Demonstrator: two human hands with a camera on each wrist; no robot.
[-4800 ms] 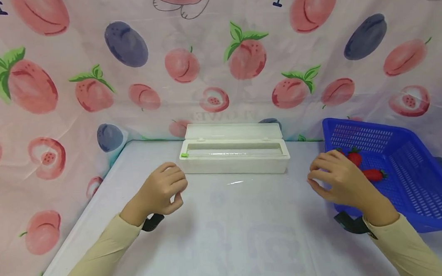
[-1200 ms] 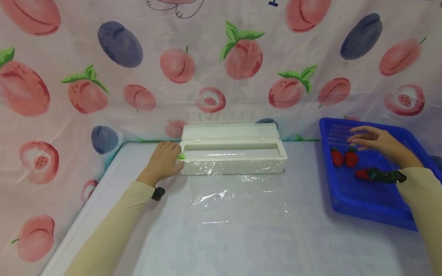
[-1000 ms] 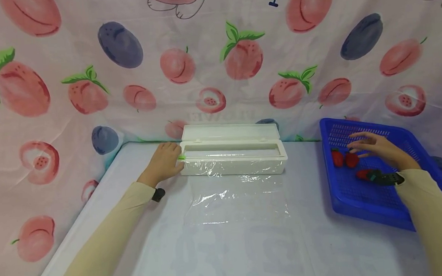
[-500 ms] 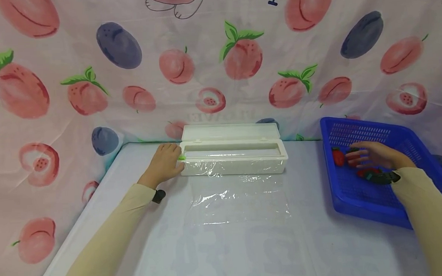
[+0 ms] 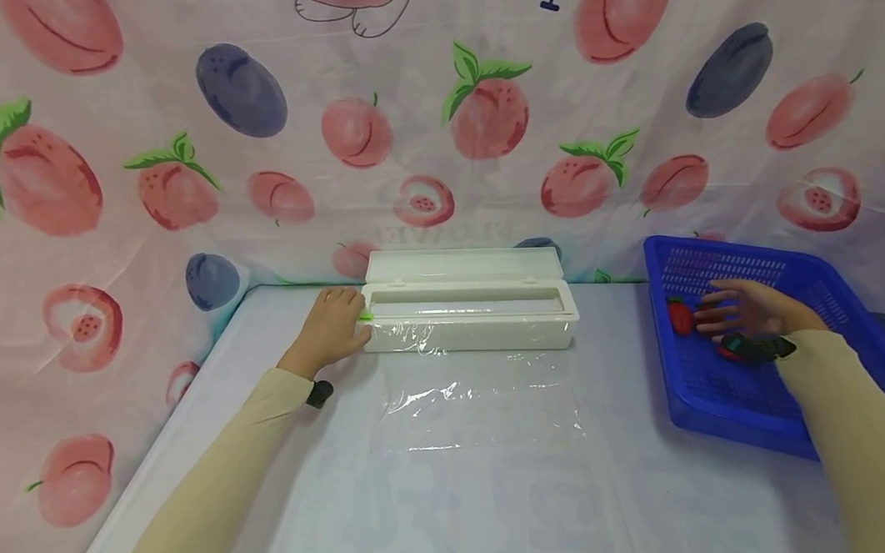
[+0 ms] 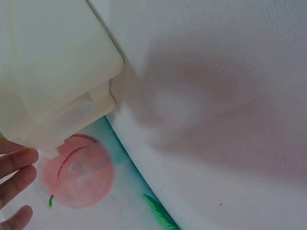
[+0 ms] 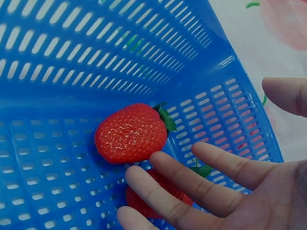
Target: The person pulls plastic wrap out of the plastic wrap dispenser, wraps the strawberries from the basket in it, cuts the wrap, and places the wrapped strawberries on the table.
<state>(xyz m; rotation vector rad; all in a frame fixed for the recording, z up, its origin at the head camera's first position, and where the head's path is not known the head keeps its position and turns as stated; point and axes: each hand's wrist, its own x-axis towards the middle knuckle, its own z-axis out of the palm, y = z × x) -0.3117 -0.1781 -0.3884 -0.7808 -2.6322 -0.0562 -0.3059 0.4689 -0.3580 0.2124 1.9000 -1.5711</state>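
Observation:
My left hand (image 5: 327, 328) holds the left end of a white cling film box (image 5: 483, 336), thumb at the front and fingers toward the back. Its lid stands open, and a green slider (image 5: 365, 316) sits by my fingers. Clear film (image 5: 480, 412) hangs over the front and lies on the table. My right hand (image 5: 752, 309) is inside the blue basket (image 5: 660, 357), fingers spread and fairly straight. In the right wrist view one strawberry (image 7: 132, 134) lies just beyond the fingertips; another strawberry (image 7: 136, 199) is partly hidden behind them. A third strawberry (image 5: 728, 352) shows beneath my wrist.
The basket stands at the right of the white table (image 5: 500, 507). A fruit-printed cloth (image 5: 417, 86) hangs behind the box and along the left side. A strip of table lies between the box and the basket.
The film has been drawn out forward over the box front. My left hand has moved to the box end. My right hand has gone into the basket and lowered toward the strawberries.

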